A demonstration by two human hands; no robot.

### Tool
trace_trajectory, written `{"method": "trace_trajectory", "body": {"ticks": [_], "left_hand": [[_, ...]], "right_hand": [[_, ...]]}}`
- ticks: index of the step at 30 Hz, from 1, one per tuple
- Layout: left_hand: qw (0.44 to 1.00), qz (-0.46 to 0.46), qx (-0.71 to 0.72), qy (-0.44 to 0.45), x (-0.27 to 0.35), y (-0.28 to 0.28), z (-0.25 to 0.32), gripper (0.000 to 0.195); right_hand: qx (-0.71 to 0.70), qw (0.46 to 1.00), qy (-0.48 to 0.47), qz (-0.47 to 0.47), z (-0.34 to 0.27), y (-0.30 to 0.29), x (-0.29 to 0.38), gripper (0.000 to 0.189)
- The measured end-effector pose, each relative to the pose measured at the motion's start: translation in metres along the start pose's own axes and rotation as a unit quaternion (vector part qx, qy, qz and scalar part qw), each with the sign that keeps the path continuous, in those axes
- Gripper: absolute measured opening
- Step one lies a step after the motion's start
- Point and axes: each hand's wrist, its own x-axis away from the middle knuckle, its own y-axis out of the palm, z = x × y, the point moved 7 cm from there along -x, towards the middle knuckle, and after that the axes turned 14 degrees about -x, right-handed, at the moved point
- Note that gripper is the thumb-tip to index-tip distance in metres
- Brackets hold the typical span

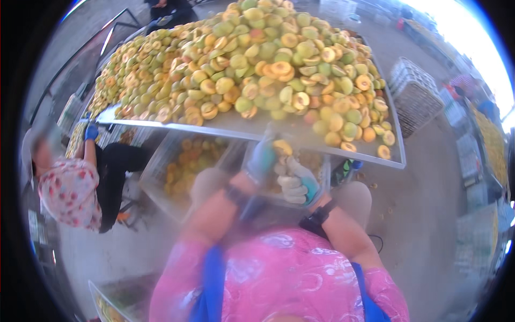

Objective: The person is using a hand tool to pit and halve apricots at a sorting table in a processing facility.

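A large heap of halved apricots or similar stone fruit covers a metal-edged table before me. My left hand, in a teal and pale glove, is raised just below the table's edge, blurred; its fingers' hold is unclear. Close at its right, my right hand, in a white and teal glove, has its fingers curled, with a piece of orange fruit at its fingertips. Whether both hands touch that fruit cannot be told. Beneath the hands, a crate stands partly hidden.
Left of my knees, a plastic crate holds fruit. A co-worker sits at the left; another person is beyond the heap. Stacked white crates stand right of the table. A bottle is near my right knee.
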Motion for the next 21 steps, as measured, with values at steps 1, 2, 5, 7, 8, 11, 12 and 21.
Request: {"method": "trace_trajectory", "body": {"ticks": [1,2,5,7,8,11,12,21], "left_hand": [[1.0,-0.003,0.028,-0.006,0.002,-0.001,-0.001,0.054],[0.999,0.032,0.009,0.009,0.003,-0.008,-0.001,0.053],[0.988,0.053,-0.142,0.005,0.005,-0.039,-0.004,0.051],[0.949,0.162,-0.271,0.02,0.014,-0.047,0.009,0.051],[0.936,0.158,-0.313,0.034,0.01,-0.057,0.006,0.051],[0.92,0.162,-0.351,0.066,0.01,-0.058,0.005,0.053],[0.919,0.173,-0.343,0.085,0.013,-0.058,0.005,0.055],[0.974,0.198,-0.102,-0.034,0.022,-0.037,-0.012,0.061]], "right_hand": [[-0.009,1.0,-0.016,0.009,-0.003,-0.004,-0.001,0.043],[-0.013,1.0,-0.001,0.008,-0.002,-0.006,-0.002,0.043],[0.086,0.993,-0.03,0.073,-0.003,-0.016,-0.009,0.041],[0.246,0.935,-0.143,0.21,-0.013,-0.019,-0.007,0.039],[0.244,0.937,-0.14,0.206,-0.014,-0.026,-0.007,0.039],[0.226,0.954,-0.113,0.159,-0.017,-0.042,-0.007,0.023],[0.179,0.968,-0.104,0.142,-0.014,-0.041,-0.008,0.023],[0.078,0.996,-0.004,0.043,-0.006,-0.027,-0.007,0.038]]}}
